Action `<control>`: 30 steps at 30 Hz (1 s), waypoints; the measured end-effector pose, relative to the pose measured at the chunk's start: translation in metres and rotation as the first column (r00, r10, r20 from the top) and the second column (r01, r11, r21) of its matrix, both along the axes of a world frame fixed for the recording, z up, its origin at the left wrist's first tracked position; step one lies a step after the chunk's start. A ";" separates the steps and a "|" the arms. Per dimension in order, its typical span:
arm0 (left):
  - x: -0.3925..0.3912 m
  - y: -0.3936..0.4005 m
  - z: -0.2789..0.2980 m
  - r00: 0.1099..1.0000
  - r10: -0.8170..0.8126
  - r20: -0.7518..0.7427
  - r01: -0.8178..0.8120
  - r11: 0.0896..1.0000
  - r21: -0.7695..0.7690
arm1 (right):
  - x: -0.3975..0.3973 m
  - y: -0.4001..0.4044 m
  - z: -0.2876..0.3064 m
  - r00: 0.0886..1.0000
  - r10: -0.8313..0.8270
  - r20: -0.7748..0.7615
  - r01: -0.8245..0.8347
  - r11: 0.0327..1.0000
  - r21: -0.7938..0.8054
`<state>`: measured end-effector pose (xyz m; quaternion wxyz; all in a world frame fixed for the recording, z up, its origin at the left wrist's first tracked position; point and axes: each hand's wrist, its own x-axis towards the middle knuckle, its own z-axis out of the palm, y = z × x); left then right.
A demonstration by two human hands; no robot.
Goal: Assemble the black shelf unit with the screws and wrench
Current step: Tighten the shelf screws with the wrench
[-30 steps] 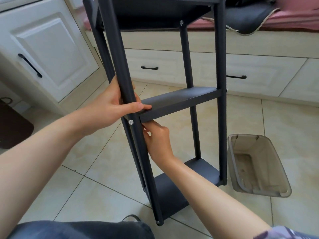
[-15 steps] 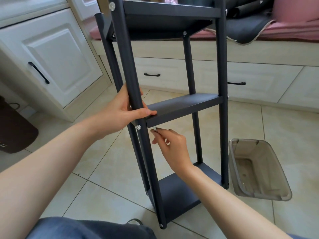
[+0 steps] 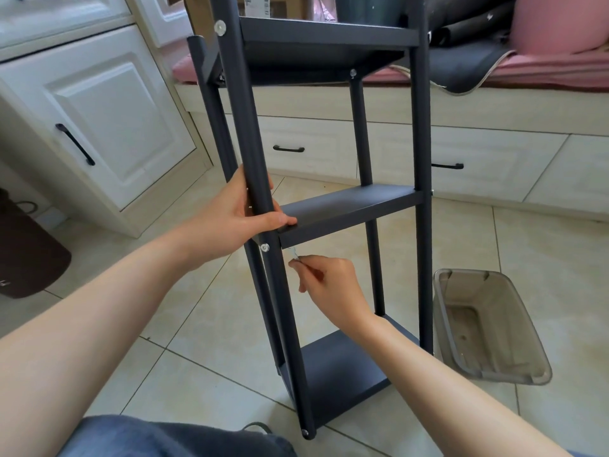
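The black shelf unit [image 3: 352, 206] stands upright on the tiled floor with three shelves between its round posts. My left hand [image 3: 244, 212] grips the near left post [image 3: 244, 110], its thumb lying on the front edge of the middle shelf. A silver screw head [image 3: 264, 248] sits in that post just under the thumb. My right hand [image 3: 326, 285] is below the middle shelf, to the right of the screw, pinching a thin metal wrench [image 3: 294, 253] whose tip points up toward the shelf's underside.
A clear plastic bin [image 3: 540, 364] lies on the floor right of the unit. White cabinets [image 3: 108, 103] with black handles stand left, drawers [image 3: 494, 159] behind under a pink cushioned bench. A dark brown bag [image 3: 29, 252] is at far left.
My right hand has drawn back from behind the near post to the right, now showing the wrench in its fingers. The view has tilted up, revealing the top shelf and its screw.
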<state>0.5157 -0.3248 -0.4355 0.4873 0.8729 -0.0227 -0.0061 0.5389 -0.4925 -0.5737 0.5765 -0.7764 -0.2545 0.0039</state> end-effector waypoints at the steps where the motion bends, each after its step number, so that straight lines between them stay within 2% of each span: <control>1: 0.000 0.000 0.000 1.000 -0.001 0.000 0.001 1.000 0.000 | 0.000 0.001 0.002 1.000 0.004 0.003 -0.004 1.000 -0.001; 8: 0.000 -0.002 0.002 1.000 0.001 -0.004 -0.001 1.000 -0.006 | 0.002 0.003 0.013 0.997 -0.015 0.072 0.012 0.999 0.047; 18: -0.001 -0.004 0.004 1.000 0.017 -0.011 -0.016 1.000 0.023 | 0.001 0.006 0.018 0.999 -0.037 0.030 0.033 0.994 0.103; 30: -0.004 -0.009 0.005 0.999 0.035 -0.004 -0.035 0.999 -0.003 | 0.000 0.022 -0.003 0.969 -0.165 0.184 0.131 0.974 0.183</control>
